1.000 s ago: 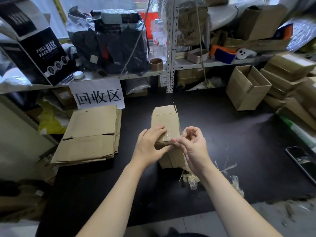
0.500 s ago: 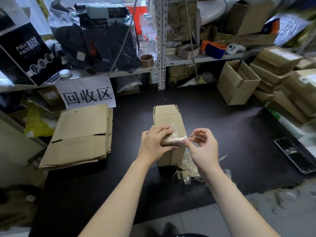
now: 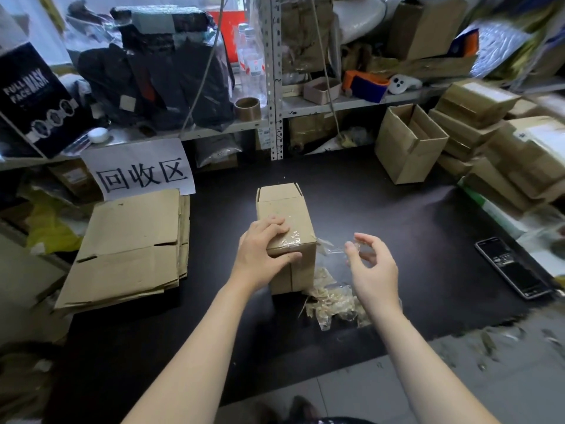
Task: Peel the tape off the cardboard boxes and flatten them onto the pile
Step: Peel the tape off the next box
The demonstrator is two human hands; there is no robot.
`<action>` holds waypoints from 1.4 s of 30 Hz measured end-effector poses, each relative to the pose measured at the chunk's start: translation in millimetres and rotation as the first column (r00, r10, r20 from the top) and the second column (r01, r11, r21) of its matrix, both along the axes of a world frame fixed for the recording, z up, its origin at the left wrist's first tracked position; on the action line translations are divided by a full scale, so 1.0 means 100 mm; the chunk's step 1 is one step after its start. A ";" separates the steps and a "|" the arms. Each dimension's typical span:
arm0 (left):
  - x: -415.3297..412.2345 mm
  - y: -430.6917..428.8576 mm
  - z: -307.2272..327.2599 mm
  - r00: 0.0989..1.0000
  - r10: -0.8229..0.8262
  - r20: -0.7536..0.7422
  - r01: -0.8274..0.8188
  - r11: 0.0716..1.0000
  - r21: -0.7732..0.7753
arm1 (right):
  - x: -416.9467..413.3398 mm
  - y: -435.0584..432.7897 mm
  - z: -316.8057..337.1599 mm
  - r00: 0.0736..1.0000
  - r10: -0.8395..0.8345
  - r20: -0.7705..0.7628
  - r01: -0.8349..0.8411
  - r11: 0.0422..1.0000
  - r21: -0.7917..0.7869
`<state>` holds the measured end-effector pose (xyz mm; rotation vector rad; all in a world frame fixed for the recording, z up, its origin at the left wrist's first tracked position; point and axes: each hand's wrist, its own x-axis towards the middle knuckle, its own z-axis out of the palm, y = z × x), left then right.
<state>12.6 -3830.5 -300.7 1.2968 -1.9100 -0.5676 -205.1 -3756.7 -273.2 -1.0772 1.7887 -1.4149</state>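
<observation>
A small brown cardboard box [image 3: 282, 209] lies on the black mat [image 3: 382, 228] in the middle. My left hand [image 3: 263, 250] clamps its near top edge, thumb on the front face. A strip of clear tape [image 3: 328, 247] stretches from the box's near right corner to my right hand [image 3: 370, 264], whose fingertips pinch its free end to the right of the box. A pile of flattened cardboard [image 3: 128, 249] lies at the left of the mat.
Crumpled peeled tape [image 3: 333, 304] lies by the box's near right side. An open empty box [image 3: 409, 142] and stacked boxes [image 3: 495, 148] stand at the right. A phone [image 3: 513, 267] rests near the mat's right edge. Cluttered shelves [image 3: 214, 130] run behind, with a white paper sign [image 3: 143, 175].
My right hand has pulled away from the box to the right, drawing the tape strip off its near edge. My left hand stays clamped on the box.
</observation>
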 end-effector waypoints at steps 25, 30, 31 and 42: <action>0.13 0.02 0.32 0.983 0.164 0.079 -0.161 0.986 -0.044 | 0.25 -0.15 0.23 0.883 0.175 0.436 -0.151 0.984 -0.089; 0.10 0.04 0.35 0.983 0.177 0.050 -0.178 0.984 0.021 | 0.29 -0.16 0.13 0.943 0.267 0.198 -0.264 0.964 -0.043; 0.09 0.05 0.35 0.982 0.182 0.048 -0.183 0.983 0.021 | 0.29 -0.16 0.10 0.942 0.293 0.166 -0.291 0.956 -0.036; 0.02 0.32 0.36 0.918 0.372 -0.141 -0.291 0.869 0.400 | 0.37 -0.19 0.04 0.960 0.265 -0.088 -0.265 0.964 0.011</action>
